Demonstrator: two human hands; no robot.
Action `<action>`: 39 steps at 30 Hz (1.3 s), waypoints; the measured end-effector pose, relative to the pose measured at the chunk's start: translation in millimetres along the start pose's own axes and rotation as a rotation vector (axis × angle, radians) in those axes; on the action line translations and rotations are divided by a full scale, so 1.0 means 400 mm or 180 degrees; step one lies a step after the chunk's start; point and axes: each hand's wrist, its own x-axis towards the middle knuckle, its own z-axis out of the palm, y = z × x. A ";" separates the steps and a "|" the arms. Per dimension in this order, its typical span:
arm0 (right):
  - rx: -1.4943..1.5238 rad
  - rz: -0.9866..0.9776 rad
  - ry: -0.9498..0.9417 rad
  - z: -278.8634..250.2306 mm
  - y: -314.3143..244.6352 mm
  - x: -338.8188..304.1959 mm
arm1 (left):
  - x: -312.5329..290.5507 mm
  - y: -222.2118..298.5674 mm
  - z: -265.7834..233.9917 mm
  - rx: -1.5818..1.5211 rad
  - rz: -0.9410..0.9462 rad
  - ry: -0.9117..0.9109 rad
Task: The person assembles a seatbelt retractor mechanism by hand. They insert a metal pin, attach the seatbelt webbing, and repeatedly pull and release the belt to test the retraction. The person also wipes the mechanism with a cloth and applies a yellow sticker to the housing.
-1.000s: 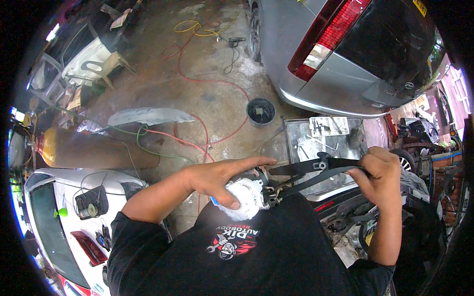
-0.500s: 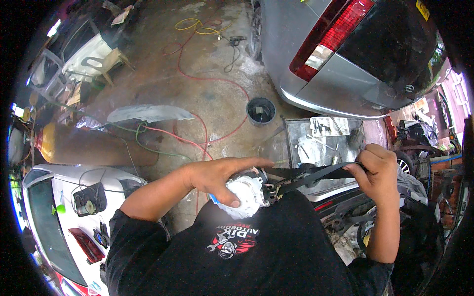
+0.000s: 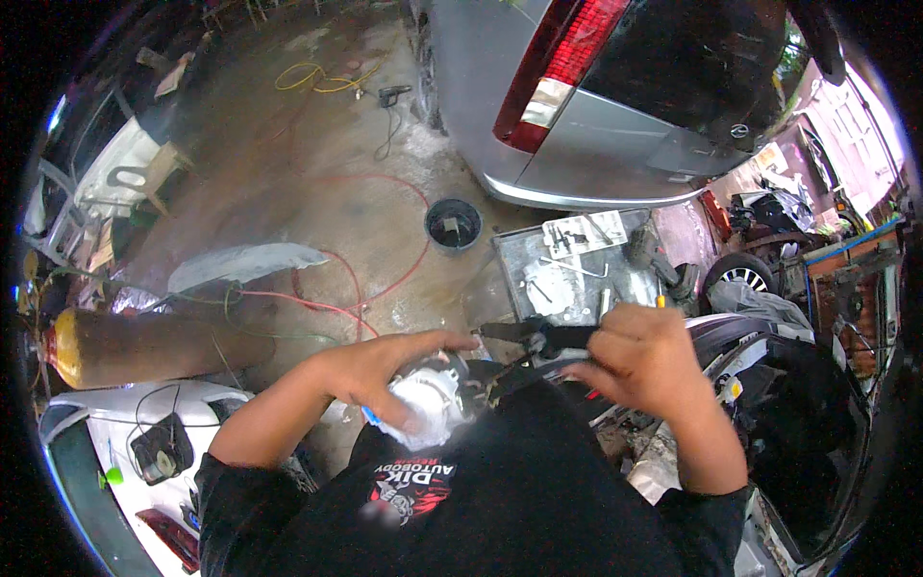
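In front of my chest, my left hand (image 3: 370, 370) is closed around a seat belt retractor (image 3: 425, 409), a round white plastic housing with metal parts on its right side. Black belt webbing (image 3: 569, 337) runs from the retractor toward the right. My right hand (image 3: 642, 358) grips this webbing in a closed fist, a short distance from the retractor. Both the right hand and the retractor are somewhat blurred. The exact spot where the webbing enters the housing is hard to make out.
Ahead stands a silver vehicle (image 3: 471, 106). A work table (image 3: 517, 252) carries a white tray (image 3: 584, 233) and tools, with a black bucket (image 3: 453, 227) beside it. Red hoses (image 3: 385, 293) cross the floor. At left lie a gas cylinder (image 3: 144, 351) and a white car (image 3: 207, 409).
My right hand has come closer to my left, so the stretch of webbing between them is shorter. The whole view has shifted, with the surroundings now farther left.
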 end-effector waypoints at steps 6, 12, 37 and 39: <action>-0.0001 0.0416 0.0080 0.015 0.009 -0.089 | 0.031 0.011 -0.005 -0.0009 -0.0207 -0.0245; 0.0131 0.0736 0.0203 0.019 0.045 -0.166 | 0.106 0.019 0.005 -0.0143 -0.0102 -0.0347; 0.2874 0.0860 -0.0523 0.237 0.381 -0.309 | 0.276 0.112 0.158 -0.0714 -0.0831 0.0487; 0.2297 0.1523 -0.0534 0.293 0.418 -0.258 | 0.281 0.106 0.173 -0.0521 -0.0777 0.0593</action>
